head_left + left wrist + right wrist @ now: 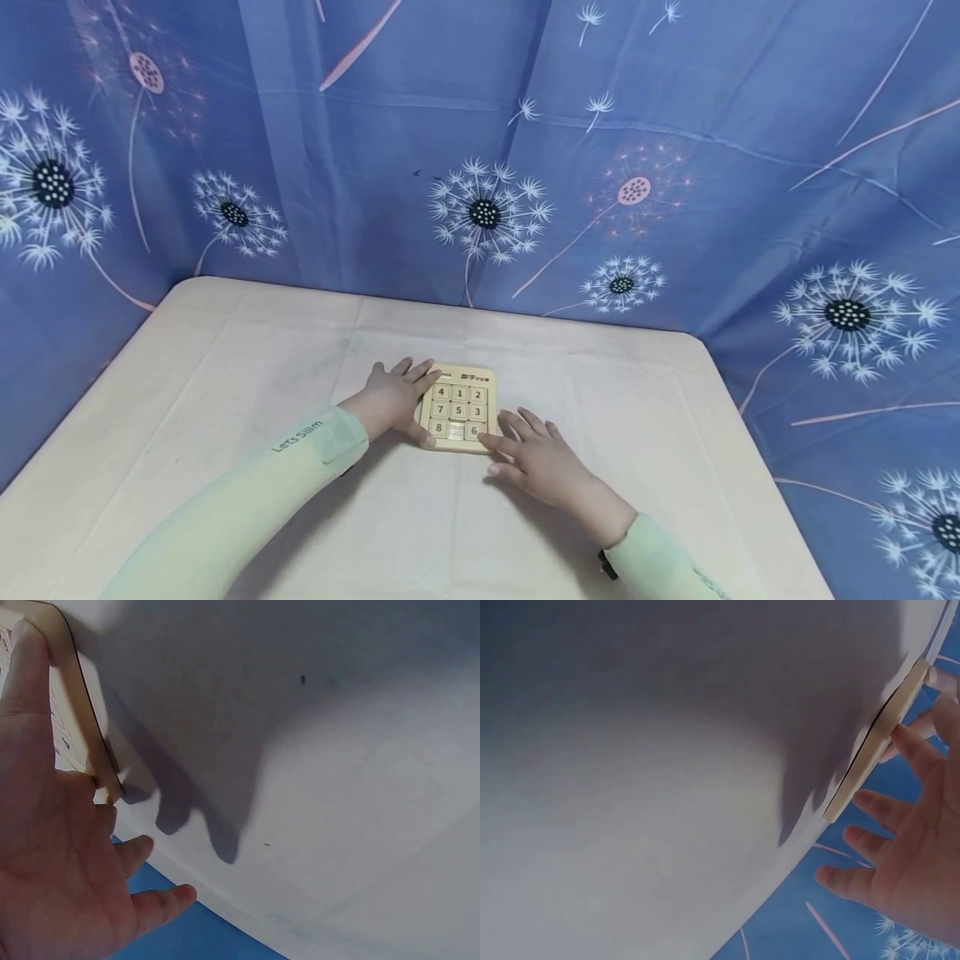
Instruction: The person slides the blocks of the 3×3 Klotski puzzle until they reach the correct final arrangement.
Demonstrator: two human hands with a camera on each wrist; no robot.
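Note:
A pale yellow number slide puzzle (480,371) lies flat, its numbered tiles in rows reading 4 1 2, 7 5 3, and 8, a gap (456,431), then 6. Along its left side my left hand (393,398) spreads out, thumb on the near left corner and index finger at the far left corner. The other left fingers stick out away from the board in the left wrist view. From the right, my right hand (540,467) reaches in with its index fingertip at the 6 tile (474,430). Its remaining fingers are spread beside the board.
The puzzle is on a table with a cream cloth (300,333). Blue curtains (375,167) with dandelion prints hang behind the table and along both sides. Light green sleeves (247,492) cover both forearms.

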